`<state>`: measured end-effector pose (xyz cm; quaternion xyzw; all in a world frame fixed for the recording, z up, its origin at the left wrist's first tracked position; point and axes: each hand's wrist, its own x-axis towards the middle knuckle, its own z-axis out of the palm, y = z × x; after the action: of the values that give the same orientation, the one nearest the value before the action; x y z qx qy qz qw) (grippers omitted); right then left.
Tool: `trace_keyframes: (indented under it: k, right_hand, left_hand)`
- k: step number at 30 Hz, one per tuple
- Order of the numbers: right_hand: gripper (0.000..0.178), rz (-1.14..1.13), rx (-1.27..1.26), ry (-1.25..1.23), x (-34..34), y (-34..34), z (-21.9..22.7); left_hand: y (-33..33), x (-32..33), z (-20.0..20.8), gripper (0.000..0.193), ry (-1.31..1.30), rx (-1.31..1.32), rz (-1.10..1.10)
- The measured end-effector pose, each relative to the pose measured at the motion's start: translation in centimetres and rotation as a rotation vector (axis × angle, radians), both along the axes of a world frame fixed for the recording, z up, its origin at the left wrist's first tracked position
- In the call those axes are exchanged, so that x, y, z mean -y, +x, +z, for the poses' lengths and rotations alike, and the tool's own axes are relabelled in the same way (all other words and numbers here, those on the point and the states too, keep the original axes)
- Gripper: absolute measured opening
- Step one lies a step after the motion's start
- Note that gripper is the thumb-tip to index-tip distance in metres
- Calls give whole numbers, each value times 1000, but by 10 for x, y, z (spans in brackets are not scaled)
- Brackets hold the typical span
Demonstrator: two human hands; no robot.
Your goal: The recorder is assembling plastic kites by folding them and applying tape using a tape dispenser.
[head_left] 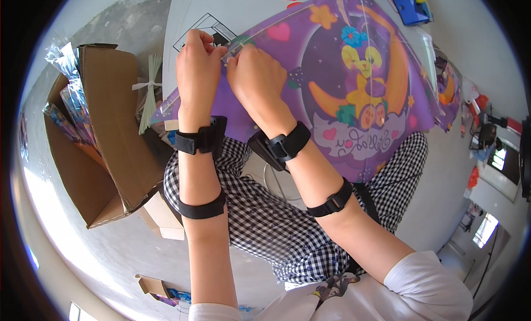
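A purple kite (332,61) printed with a yellow bunny on an orange moon lies over the white table (249,5) and across my lap, its lettering reading reversed. Thin rods run along its edge and down its middle. My left hand (199,72) is closed at the kite's upper left edge, thumb and fingertips pinched together there. Right beside it, my right hand (257,77) is curled shut over the same edge, knuckles up. Whatever small part lies between the fingertips is mostly hidden.
At the left stands an open cardboard box (110,122) holding shiny plastic packets. A tied bundle of white rods (150,94) rests between box and table. A blue tape dispenser (408,8) sits at the far right of the table. A small open carton (152,286) is on the floor.
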<state>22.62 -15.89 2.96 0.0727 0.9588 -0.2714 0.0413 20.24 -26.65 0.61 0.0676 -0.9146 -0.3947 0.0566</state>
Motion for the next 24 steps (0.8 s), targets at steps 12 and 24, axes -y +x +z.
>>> trace_keyframes:
  k: [12,24]
  right_hand:
    - [25,41,56,11,-9,-5,0]
    - [26,61,-18,0,-8,2,1]
  left_hand:
    - [-2,0,-4,32,12,-4,102]
    - [0,5,-2,31,35,4,-14]
